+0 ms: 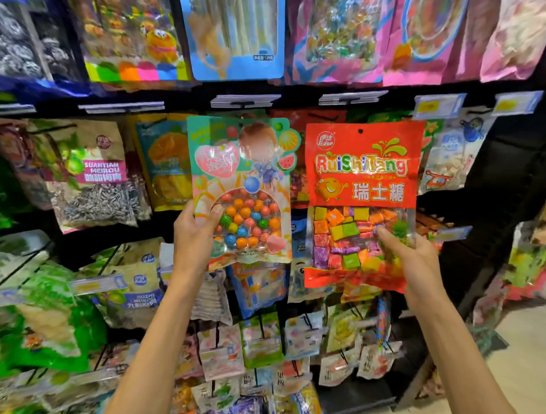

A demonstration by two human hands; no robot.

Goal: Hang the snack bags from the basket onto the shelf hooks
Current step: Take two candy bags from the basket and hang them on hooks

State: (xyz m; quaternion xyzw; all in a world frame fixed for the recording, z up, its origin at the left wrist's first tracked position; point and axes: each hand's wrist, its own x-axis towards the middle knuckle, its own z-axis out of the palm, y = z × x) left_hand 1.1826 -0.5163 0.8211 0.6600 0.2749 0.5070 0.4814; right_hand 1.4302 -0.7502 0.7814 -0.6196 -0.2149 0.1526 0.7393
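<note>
My left hand point(193, 232) grips the lower left edge of a green and pink bag of coloured gum balls point(243, 183), thumb on its front. My right hand point(412, 251) grips the lower right corner of a red RuiShiTang bag of square candies point(362, 188). Both bags stand upright side by side in front of the middle row of the shelf, their punched hang holes at the top near the black hooks point(327, 116). I cannot tell whether either bag is on a hook. The basket is out of view.
Rows of hanging snack bags fill the shelf above, below and to both sides, among them a plum bag point(100, 175) at left and a pale bag point(455, 157) at right. Price tag holders point(246, 101) line the rail. Floor point(525, 365) shows at lower right.
</note>
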